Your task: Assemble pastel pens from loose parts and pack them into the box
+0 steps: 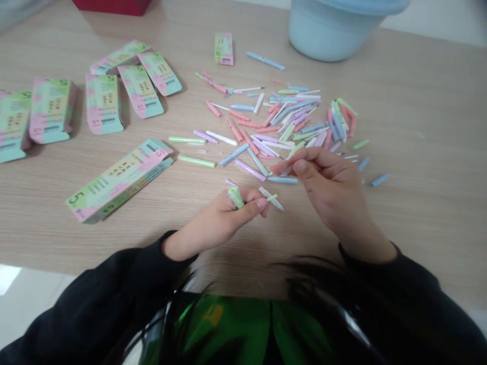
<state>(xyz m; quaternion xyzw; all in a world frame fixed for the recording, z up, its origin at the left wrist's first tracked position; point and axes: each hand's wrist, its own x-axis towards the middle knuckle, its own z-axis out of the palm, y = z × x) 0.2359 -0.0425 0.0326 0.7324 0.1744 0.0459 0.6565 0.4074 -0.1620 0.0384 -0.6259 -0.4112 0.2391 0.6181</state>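
My left hand is closed around green pen parts and a white pen piece with a pointed end, which sticks out past the thumb. My right hand hovers at the near edge of a loose heap of pen parts. Its thumb and forefinger are pinched together, and whatever lies between them is too small to make out. The heap mixes pink, blue, green, purple and white barrels, caps and thin refills. Two green barrels lie left of it, beside small clear pieces.
Several pastel cardboard boxes stand or lie on the left of the wooden table. A longer box lies nearer to me. At the back are a small box, a blue pen, a light blue tub and a red box.
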